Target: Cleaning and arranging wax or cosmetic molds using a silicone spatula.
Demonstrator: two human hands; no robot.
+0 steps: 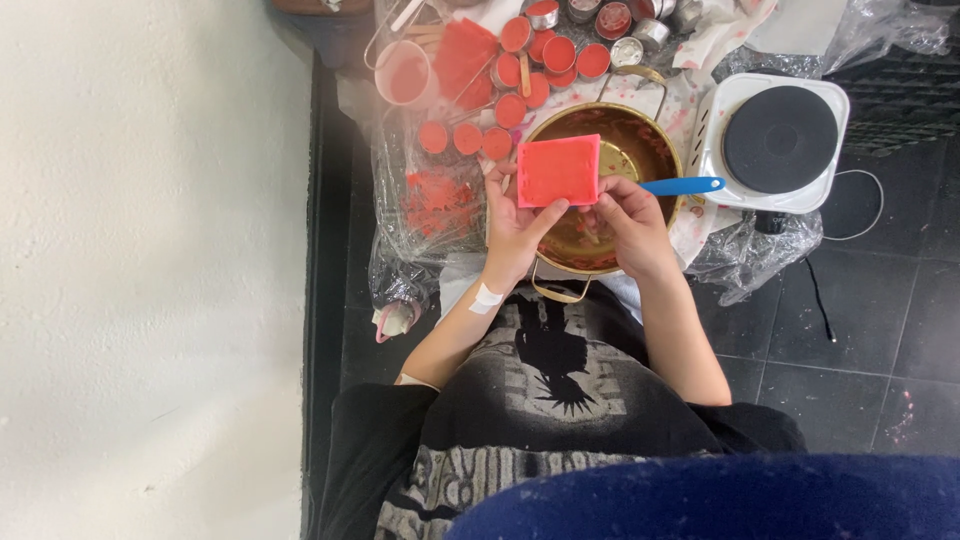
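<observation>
A red slab (pixel 558 170) is held up over the pot (pixel 640 150), square and flat, its face turned to the camera. The left hand (pixel 515 225) is closed on the slab's lower left corner, thumb pressed up against the front near the bottom edge. The right hand (pixel 632 222) is curled at the slab's lower right corner, just over the pot's near side; a blue tool (pixel 683 186) is seen poking out of it toward the hotplate (pixel 778 140). Whether the right fingers are pinching the slab as well as the tool cannot be told from here. A white plaster (pixel 486 298) is seen on the left wrist, on the near side of the pot.

The pot itself is brass-coloured, with loop handles on its near and far rims, and a reddish film is seen on its inner wall. Just right of the pot the white hotplate is set, its round black plate bare. Left of the pot, small round red discs (pixel 466 137) are laid out on clear plastic sheeting (pixel 395 240), with red crumbs (pixel 440 200) scattered beside them. Beyond the pot, more red-filled tins (pixel 558 55) are clustered, and a cup (pixel 404 72) of red stuff is stood at their left. Everything is spread on a dark tiled floor (pixel 880 300), with a pale wall well to the pot's left.
</observation>
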